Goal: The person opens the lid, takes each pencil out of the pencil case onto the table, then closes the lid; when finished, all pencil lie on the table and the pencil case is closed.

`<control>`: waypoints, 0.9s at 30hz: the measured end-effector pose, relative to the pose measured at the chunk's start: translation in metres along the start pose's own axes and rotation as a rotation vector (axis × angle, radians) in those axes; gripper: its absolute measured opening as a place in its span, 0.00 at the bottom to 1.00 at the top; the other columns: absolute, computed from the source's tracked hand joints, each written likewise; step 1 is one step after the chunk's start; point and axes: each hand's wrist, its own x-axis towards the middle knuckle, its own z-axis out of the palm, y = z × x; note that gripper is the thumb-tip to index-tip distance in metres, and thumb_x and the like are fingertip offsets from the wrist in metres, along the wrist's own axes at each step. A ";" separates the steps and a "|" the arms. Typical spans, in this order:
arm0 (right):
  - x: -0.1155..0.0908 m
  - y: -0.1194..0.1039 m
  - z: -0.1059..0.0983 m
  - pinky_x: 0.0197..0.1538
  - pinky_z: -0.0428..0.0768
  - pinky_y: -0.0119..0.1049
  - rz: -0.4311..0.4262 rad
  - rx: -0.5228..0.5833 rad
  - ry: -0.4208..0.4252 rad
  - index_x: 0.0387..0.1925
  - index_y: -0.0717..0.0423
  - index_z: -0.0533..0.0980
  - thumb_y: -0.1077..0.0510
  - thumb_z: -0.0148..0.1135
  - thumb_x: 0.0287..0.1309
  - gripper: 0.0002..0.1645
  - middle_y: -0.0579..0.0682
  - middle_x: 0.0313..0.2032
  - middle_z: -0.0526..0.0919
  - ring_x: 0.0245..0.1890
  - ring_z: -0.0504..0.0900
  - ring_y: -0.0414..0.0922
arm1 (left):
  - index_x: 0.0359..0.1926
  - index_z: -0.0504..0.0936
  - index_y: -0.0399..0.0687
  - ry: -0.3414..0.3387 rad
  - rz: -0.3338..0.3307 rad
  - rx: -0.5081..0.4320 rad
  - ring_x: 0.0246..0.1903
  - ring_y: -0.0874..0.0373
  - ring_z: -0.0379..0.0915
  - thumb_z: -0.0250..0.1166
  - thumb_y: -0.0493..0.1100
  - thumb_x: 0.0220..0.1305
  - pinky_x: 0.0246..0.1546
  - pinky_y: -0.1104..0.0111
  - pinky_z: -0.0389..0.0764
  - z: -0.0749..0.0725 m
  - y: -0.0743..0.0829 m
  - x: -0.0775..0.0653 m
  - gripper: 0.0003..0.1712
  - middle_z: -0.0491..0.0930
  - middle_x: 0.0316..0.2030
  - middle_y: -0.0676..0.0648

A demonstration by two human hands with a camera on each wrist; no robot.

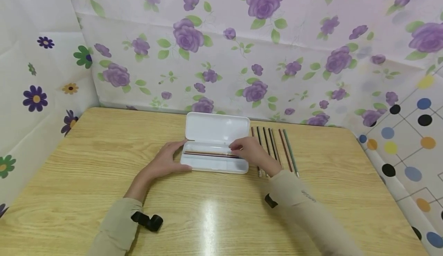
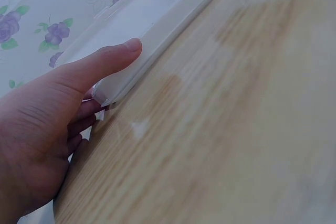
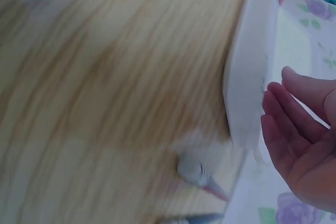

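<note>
A white pencil case (image 1: pixel 218 165) lies with its lid (image 1: pixel 217 127) raised at the back. Inside it, dark and reddish pencils (image 1: pixel 207 154) lie lengthwise. My left hand (image 1: pixel 165 162) holds the case's left end, thumb along the front edge and fingers round the far side. Over the right end of the case is my right hand (image 1: pixel 250 151), its fingertips above the pencils' ends. In the right wrist view, thumb and fingers of that hand (image 3: pixel 304 129) are gently bent and apart, with nothing between them.
Several pencils (image 1: pixel 285 148) lie side by side on the wooden table (image 1: pixel 166 210), just right of the case and partly under my right arm. A flowered cloth (image 1: pixel 214 56) hangs behind the table's back edge. Dotted cloth (image 1: pixel 408 163) hangs at the right.
</note>
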 end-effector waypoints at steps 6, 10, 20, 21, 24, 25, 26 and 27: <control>0.009 -0.001 0.010 0.44 0.81 0.35 -0.002 0.009 -0.038 0.42 0.65 0.83 0.69 0.66 0.56 0.11 0.53 0.37 0.86 0.39 0.83 0.46 | 0.73 0.59 0.43 0.000 -0.001 -0.009 0.67 0.40 0.50 0.76 0.59 0.46 0.64 0.42 0.55 0.000 0.003 -0.001 0.58 0.62 0.67 0.37; 0.013 -0.001 0.014 0.44 0.80 0.34 0.017 -0.010 -0.069 0.43 0.65 0.83 0.70 0.66 0.55 0.12 0.52 0.37 0.86 0.39 0.83 0.45 | 0.73 0.58 0.42 -0.005 -0.001 -0.012 0.67 0.39 0.51 0.76 0.59 0.46 0.64 0.43 0.55 0.000 0.005 -0.001 0.58 0.62 0.67 0.37; 0.018 -0.009 0.015 0.48 0.80 0.38 -0.003 -0.079 -0.112 0.40 0.63 0.84 0.76 0.61 0.56 0.13 0.54 0.39 0.85 0.44 0.82 0.50 | 0.73 0.59 0.42 -0.001 0.011 -0.008 0.66 0.40 0.52 0.77 0.58 0.46 0.64 0.43 0.55 0.000 0.004 0.000 0.58 0.63 0.67 0.38; 0.018 -0.010 0.015 0.49 0.80 0.39 -0.007 -0.090 -0.117 0.40 0.63 0.84 0.76 0.60 0.56 0.14 0.54 0.39 0.85 0.44 0.82 0.50 | 0.73 0.59 0.42 0.000 0.013 -0.008 0.66 0.40 0.52 0.77 0.58 0.46 0.64 0.43 0.55 0.000 0.004 0.000 0.58 0.63 0.67 0.38; 0.019 -0.012 0.017 0.49 0.80 0.40 -0.015 -0.126 -0.128 0.40 0.64 0.84 0.77 0.58 0.57 0.15 0.54 0.39 0.85 0.45 0.82 0.51 | 0.73 0.59 0.42 0.003 0.013 -0.011 0.66 0.40 0.52 0.77 0.58 0.45 0.64 0.43 0.55 -0.001 0.004 0.000 0.58 0.63 0.66 0.38; 0.019 -0.012 0.018 0.49 0.80 0.40 -0.015 -0.140 -0.129 0.41 0.64 0.84 0.77 0.57 0.57 0.15 0.54 0.39 0.85 0.45 0.81 0.51 | 0.73 0.59 0.42 0.004 0.014 -0.012 0.66 0.40 0.52 0.77 0.58 0.45 0.64 0.43 0.55 -0.001 0.003 0.000 0.58 0.63 0.66 0.38; 0.020 -0.013 0.018 0.49 0.80 0.40 -0.015 -0.153 -0.129 0.40 0.64 0.84 0.77 0.57 0.57 0.15 0.54 0.38 0.85 0.44 0.81 0.51 | 0.72 0.59 0.41 0.006 0.015 -0.011 0.66 0.40 0.52 0.77 0.58 0.45 0.63 0.43 0.55 -0.001 0.003 0.000 0.58 0.64 0.66 0.38; 0.020 -0.013 0.018 0.49 0.80 0.40 -0.014 -0.162 -0.130 0.40 0.64 0.84 0.77 0.57 0.57 0.15 0.54 0.38 0.84 0.44 0.81 0.50 | 0.72 0.60 0.41 0.006 0.017 -0.010 0.66 0.40 0.52 0.77 0.58 0.45 0.64 0.43 0.55 -0.001 0.003 0.000 0.58 0.64 0.66 0.38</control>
